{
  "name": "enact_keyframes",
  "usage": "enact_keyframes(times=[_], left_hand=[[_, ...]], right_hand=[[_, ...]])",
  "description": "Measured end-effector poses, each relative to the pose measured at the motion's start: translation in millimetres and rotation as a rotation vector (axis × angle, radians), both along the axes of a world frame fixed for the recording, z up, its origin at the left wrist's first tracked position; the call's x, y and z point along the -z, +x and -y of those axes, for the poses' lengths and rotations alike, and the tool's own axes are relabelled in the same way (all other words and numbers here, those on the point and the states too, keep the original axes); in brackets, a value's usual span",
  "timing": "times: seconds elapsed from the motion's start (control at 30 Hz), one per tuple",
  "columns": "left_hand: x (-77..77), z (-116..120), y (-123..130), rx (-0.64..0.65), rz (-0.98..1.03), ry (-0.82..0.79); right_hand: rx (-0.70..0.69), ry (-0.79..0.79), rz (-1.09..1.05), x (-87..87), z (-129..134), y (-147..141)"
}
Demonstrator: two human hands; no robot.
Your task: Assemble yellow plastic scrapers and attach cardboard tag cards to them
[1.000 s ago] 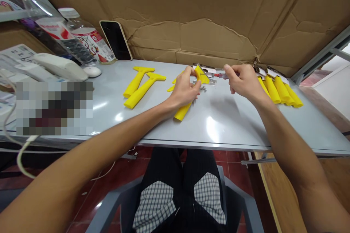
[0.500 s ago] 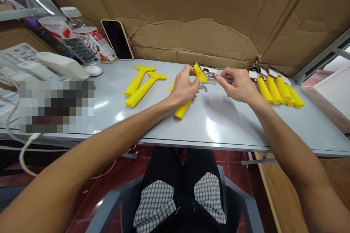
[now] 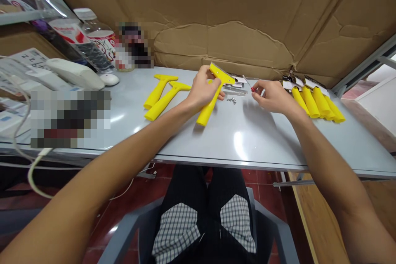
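My left hand (image 3: 204, 86) is closed around a yellow scraper (image 3: 206, 109), its wide head with small screws turned up toward me and its handle pointing down at the table's front. In my right hand (image 3: 268, 95) a screwdriver (image 3: 246, 81) is pinched, its thin shaft tilted up and left, apart from the scraper. Between the hands lie a small heap of screws (image 3: 232, 100) and some flat metal blades (image 3: 236, 91). Part of another yellow piece is hidden behind my left hand. Two more yellow scrapers (image 3: 159, 105) rest to the left of it.
Several yellow scrapers with black-and-white cards (image 3: 318, 101) lie in a row at the right. A white mouse (image 3: 109, 79), a white handheld device (image 3: 74, 73) and plastic bottles (image 3: 103, 41) stand at the left. Behind the table (image 3: 272, 144) rises a cardboard sheet (image 3: 222, 8).
My left hand has turned the scraper so its head faces up flat. My right hand has drawn the screwdriver back to the right, away from the head, and tipped its shaft upward.
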State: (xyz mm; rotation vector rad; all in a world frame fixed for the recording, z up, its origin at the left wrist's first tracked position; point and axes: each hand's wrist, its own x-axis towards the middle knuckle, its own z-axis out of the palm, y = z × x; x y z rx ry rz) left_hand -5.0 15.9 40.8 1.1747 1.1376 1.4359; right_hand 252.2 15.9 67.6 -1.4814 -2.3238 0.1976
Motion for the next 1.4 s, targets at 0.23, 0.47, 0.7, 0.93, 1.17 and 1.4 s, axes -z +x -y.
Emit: enact_keyframes(times=[0.23,0.47,0.7,0.93,1.17,1.4], left_hand=[[-6.5,-0.8,2.2,0.046,0.071,-0.088],[-6.3,-3.7,3.7,0.116,0.456,-0.204],[-3.3,-2.4,5.7,0.160,0.517,-0.141],[5.4,11.0,15.2,0.254,0.303,-0.096],[12.6,-1.4,5.5,0.304,0.103,-0.086],[9.8,-10.7,-3.6,0.205,0.017,-0.081]], right_hand=[[0.257,-0.126,0.325,12.3,-25.0,23.1],[0.293,-0.142,0.324,19.7,-34.7,34.1],[0.159,0.126,-0.021,4.0,-6.9,3.8],[-0.138,-0.457,-0.533,14.0,26.8,-44.1],[-0.134,-0.642,-0.697,23.5,26.9,-50.9],[-0.142,-0.590,-0.699,26.7,20.6,-46.7]])
